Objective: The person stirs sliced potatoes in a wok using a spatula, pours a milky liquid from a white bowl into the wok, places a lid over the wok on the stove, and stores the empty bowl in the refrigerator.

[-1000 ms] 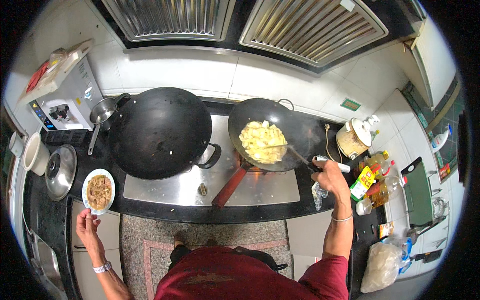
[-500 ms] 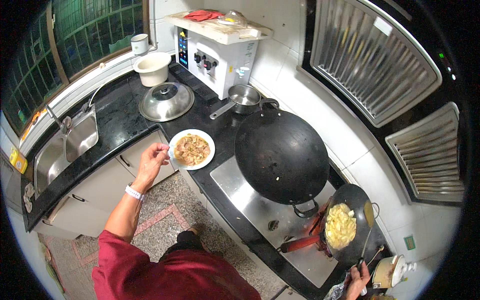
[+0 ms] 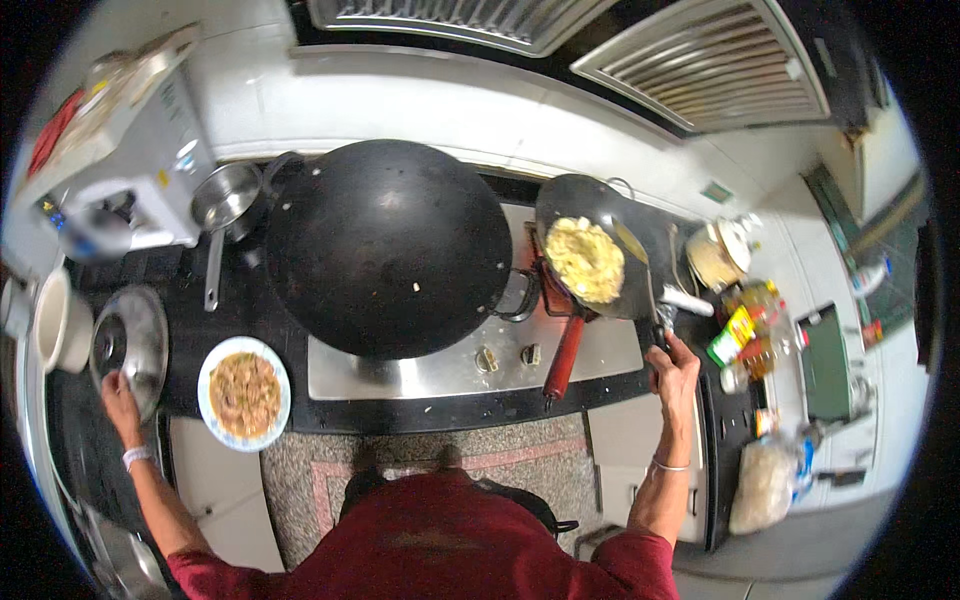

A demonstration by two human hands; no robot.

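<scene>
Head view, from above the stove. The large black wok [image 3: 388,245] sits at the centre and serves as the landmark. To its right, a smaller black pan [image 3: 600,258] with a red handle [image 3: 563,356] holds a pale yellow, egg-like mass [image 3: 584,260]. The right hand [image 3: 675,365] is just right of that handle, near the counter's front edge; its fingers are closed round the dark grip of a long utensil [image 3: 650,300] whose blade reaches up into the pan. Further right of the wok, beyond the pan, stand bottles and small packets [image 3: 745,335].

Left of the wok and toward the front, a white plate [image 3: 244,392] carries a brownish cooked dish and rests on the dark counter [image 3: 190,380]. Left of the plate lies a domed metal lid [image 3: 128,343]. The left hand [image 3: 120,398] is at the lid's near rim, touching it; whether the fingers grip the rim or merely rest on it cannot be told. A white pot [image 3: 58,322] stands just left of the lid. Behind the wok's left side is a small steel saucepan [image 3: 224,198], its handle pointing toward the front, and beside it a white appliance [image 3: 130,185].
</scene>
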